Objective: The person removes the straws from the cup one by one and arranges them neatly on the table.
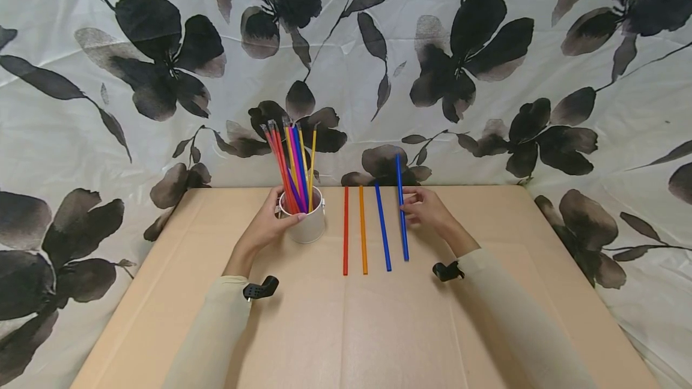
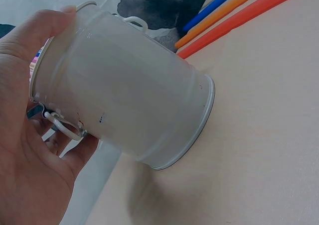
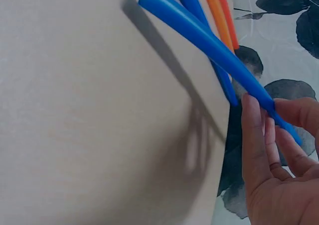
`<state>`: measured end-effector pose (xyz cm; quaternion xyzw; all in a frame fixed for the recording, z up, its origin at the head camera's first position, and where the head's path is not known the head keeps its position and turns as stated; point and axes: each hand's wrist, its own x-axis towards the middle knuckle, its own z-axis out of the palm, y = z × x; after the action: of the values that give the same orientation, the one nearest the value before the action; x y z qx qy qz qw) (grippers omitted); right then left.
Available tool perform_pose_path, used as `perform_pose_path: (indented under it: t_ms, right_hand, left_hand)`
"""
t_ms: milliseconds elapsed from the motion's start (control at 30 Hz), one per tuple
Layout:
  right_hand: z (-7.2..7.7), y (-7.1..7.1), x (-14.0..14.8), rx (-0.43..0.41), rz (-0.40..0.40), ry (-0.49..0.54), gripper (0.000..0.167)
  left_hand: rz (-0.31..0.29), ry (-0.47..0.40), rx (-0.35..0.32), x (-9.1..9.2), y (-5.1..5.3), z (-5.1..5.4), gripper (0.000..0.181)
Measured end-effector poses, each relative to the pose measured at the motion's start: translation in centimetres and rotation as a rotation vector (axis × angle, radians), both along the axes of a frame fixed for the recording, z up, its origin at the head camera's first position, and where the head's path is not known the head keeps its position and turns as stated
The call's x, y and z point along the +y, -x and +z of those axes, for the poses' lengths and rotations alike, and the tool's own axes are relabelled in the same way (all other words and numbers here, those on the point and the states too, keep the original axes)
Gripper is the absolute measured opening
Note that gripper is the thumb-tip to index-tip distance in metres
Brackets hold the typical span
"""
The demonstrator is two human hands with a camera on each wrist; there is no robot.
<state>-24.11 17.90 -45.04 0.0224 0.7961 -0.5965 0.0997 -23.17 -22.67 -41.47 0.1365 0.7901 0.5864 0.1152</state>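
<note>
A small white metal bucket (image 1: 308, 230) with side loops holds several coloured straws (image 1: 294, 164), red, yellow, purple and blue, upright. My left hand (image 1: 270, 221) grips the bucket by its rim, with the thumb on the near side; the left wrist view shows its pale wall (image 2: 129, 80) up close. With thumb and fingertips my right hand (image 1: 427, 212) pinches a blue straw (image 1: 402, 215). In the right wrist view that straw (image 3: 199, 38) is raised, its shadow apart from it. Left of it lie another blue straw (image 1: 382, 227), an orange straw (image 1: 363, 230) and a red straw (image 1: 346, 230), side by side.
A light wooden-toned table (image 1: 400, 329) lies beneath everything. Behind it and along its sides hangs a white cloth (image 1: 373, 95) with dark flowers. Each wrist wears a small black device, such as the left one (image 1: 261, 288).
</note>
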Motion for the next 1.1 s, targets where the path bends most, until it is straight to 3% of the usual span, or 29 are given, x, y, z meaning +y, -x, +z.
perform_pose_path:
  t_ms: [200,567,933,1000,1100]
  right_hand:
    - [-1.2,0.6,0.5,-0.059,0.013,-0.041,0.047]
    - [-1.8,1.1,0.5,-0.099,0.042,-0.132,0.051]
    - [-2.3,2.1,0.1,-0.078,0.07,-0.294,0.052]
    - [-2.3,2.2,0.0,-0.078,0.065,-0.311,0.051]
    - [-2.3,2.3,0.1,-0.078,0.063,-0.319,0.051]
  left_hand:
    - [0.007,-0.001,0.001,0.3,0.2,-0.2,0.084]
    - [0.027,-0.014,0.011,0.7,0.4,-0.4,0.084]
    - [0.041,-0.002,0.014,1.3,0.6,-0.4,0.086]
    - [0.042,-0.002,0.016,1.3,0.7,-0.5,0.086]
    - [0.05,-0.003,0.017,1.2,1.4,-1.5,0.087]
